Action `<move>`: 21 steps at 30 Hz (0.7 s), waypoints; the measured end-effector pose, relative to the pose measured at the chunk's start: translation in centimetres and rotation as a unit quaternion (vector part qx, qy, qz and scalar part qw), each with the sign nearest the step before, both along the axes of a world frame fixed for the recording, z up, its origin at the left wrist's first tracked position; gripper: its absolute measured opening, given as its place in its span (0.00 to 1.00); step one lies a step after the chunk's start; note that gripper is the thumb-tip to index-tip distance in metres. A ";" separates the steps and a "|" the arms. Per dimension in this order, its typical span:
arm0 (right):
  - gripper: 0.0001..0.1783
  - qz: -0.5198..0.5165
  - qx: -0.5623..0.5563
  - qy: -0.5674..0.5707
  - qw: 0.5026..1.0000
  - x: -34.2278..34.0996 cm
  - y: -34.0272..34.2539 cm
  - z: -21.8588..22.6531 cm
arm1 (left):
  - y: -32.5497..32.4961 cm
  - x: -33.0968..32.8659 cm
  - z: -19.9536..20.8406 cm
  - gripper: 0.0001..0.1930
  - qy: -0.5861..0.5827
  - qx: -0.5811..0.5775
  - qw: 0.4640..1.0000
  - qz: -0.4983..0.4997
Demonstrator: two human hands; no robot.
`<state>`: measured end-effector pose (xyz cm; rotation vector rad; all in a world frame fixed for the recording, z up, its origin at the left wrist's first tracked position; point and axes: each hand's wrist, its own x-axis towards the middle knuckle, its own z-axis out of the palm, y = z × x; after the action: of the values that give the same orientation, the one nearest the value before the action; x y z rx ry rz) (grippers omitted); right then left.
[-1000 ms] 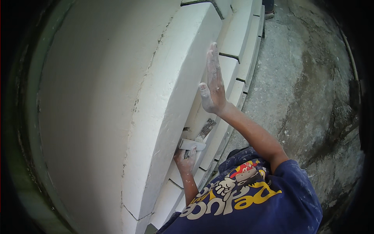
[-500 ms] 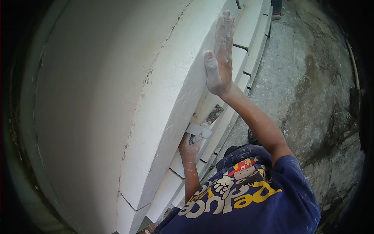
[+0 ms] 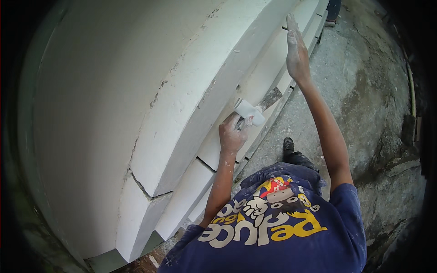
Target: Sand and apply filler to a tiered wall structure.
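My left hand (image 3: pixel 233 135), dusted white, is closed around a scraper-like hand tool. This tool has a rounded white part (image 3: pixel 249 112) and a flat, speckled grey blade (image 3: pixel 271 98) beyond it. It is held beside the stepped white ledges, just off the upper ledge's side face (image 3: pixel 214 98); whether the blade touches the lower ledge I cannot tell. Farther up and to the right, my right hand (image 3: pixel 298 57) is stretched out flat over the lower ledges, its fingers straight and powdered white, with nothing in it.
A tall pale wall (image 3: pixel 100 113) rises on the left above the ledges, with a rough crack (image 3: pixel 152 98) along their joint. Dark gaps (image 3: pixel 206 164) split the ledge blocks. Stained grey concrete floor (image 3: pixel 346 86) runs along the right. My shoe (image 3: pixel 288 144) stands on it.
My left hand has moved up and outward with the tool. My right hand has come away from the upper ledge's side and shifted to the right.
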<state>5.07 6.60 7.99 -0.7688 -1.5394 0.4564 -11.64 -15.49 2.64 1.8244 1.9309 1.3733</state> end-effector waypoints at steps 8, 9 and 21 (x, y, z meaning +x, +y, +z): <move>0.37 0.301 -0.367 -0.094 0.875 2.2 -13.3 -9.0 | -7.1 0.5 -2.3 0.11 -0.203 -0.024 0.979 -0.016; 0.38 0.338 -0.376 -0.028 0.862 1.8 -16.0 -10.0 | -8.1 0.7 -2.7 0.12 -0.295 -0.010 0.955 -0.018; 0.31 0.573 -0.349 0.111 0.733 -5.4 -30.5 -2.0 | -20.8 -2.3 0.5 0.20 -0.359 0.098 0.920 0.125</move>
<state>-0.29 -23.88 6.03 -0.1540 -1.4448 2.0608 -13.91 -36.33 3.15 0.9088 1.6813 2.0073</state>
